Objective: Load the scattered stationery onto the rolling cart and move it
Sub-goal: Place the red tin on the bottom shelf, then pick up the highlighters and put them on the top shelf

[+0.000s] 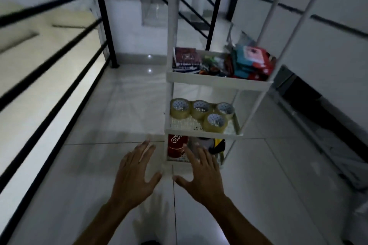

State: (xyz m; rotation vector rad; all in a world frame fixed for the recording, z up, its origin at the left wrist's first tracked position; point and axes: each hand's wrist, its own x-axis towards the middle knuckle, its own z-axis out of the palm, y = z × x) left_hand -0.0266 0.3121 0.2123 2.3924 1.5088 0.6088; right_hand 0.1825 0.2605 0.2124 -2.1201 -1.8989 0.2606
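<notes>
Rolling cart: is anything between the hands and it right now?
Nothing visible. The left hand and right hand hover open, fingers spread, just short of the rolling cart, near its bottom shelf. Only bare tiled floor shows around them.

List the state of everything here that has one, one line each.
Rolling cart: upright on the tiled floor, loaded.
Tape rolls: four, flat on the middle shelf.
Packets: piled on the upper shelf.
Left hand: open, holding nothing.
Right hand: open, holding nothing.
</notes>
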